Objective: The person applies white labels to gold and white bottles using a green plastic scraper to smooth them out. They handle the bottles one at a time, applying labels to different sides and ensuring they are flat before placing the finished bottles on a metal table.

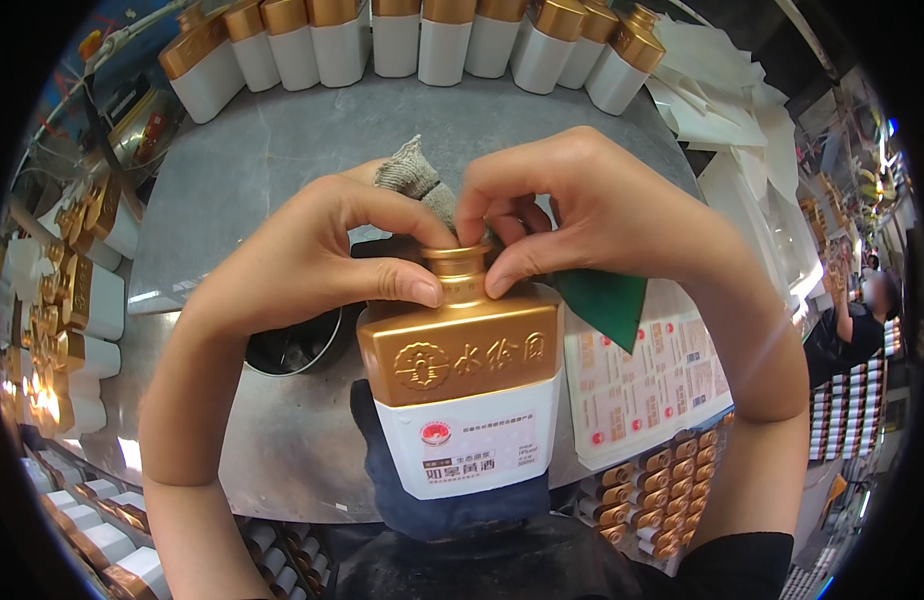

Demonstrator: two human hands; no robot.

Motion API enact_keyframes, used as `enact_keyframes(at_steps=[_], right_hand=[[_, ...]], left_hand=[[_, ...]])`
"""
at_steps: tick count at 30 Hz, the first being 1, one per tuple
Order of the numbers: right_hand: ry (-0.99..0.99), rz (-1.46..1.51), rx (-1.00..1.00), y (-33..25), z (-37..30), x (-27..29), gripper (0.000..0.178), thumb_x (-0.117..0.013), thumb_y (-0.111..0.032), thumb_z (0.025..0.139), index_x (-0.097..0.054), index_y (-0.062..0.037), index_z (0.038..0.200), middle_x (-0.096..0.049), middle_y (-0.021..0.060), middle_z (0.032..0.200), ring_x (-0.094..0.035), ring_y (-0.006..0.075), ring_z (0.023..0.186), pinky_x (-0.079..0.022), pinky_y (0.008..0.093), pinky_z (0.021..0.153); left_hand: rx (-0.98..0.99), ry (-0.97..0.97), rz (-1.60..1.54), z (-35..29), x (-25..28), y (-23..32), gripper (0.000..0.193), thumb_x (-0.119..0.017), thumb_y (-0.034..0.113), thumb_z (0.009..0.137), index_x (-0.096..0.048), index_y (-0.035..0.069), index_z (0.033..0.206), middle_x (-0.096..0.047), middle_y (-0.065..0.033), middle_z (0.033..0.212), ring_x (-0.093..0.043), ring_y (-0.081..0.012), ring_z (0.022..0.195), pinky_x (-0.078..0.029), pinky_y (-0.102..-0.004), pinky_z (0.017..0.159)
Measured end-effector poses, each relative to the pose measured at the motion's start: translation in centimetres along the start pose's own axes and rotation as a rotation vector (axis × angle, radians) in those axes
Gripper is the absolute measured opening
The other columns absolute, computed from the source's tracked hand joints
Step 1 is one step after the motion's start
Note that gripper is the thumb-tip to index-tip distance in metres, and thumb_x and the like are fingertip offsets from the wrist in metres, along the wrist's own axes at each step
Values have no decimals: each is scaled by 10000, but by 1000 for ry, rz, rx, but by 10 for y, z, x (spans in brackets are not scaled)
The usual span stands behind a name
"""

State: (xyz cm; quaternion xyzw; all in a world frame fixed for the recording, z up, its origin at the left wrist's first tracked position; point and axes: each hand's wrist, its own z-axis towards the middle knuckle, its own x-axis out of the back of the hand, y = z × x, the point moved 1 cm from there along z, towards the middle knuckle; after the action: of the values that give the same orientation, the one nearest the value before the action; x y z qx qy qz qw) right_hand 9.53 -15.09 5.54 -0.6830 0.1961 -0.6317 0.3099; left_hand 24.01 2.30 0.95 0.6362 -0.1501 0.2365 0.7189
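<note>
One left hand, one right hand, fingers gripping one bottle, ten bottles beyond

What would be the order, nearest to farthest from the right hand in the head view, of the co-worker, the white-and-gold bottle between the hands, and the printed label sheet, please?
From the right hand:
1. White-and-gold bottle: touched at its neck.
2. Label sheet: on the table, right of the bottle.
3. Co-worker: far right, in the background.
</note>
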Motion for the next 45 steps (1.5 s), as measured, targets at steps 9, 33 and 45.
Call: enact_keyframes(at_steps=[9,33,45], right_hand=[[-11,13,43,1,5,0,222,-777,-155,719,-644,-52,863,-574,68,657,-565,188,611,-435,322,565],[626,338,-295,-1,-126,-48,114,-658,-84,879,-646,3,951,-587,-10,692,-519,21,609,-388,184,556],[601,455,-266,1,-148,-62,122,-658,-64,876,-650,-3,981,-586,-15,677,-525,15,601,-387,179,558]], left_hand=[[-87,15,-20,3,-6,-2,281,-809,263,723,-722,45,878,-641,-52,762,-487,-165,801,-396,-302,759],[-240,278,389,-56,-22,13,434,-505,400,948,-695,63,1145,-719,-52,980,-599,-275,1056,-270,-464,1030],[-118,-8,1019,-22,-41,54,731,-237,686,915,-677,176,1197,-712,-42,897,-538,-264,1158,-97,-523,1137]])
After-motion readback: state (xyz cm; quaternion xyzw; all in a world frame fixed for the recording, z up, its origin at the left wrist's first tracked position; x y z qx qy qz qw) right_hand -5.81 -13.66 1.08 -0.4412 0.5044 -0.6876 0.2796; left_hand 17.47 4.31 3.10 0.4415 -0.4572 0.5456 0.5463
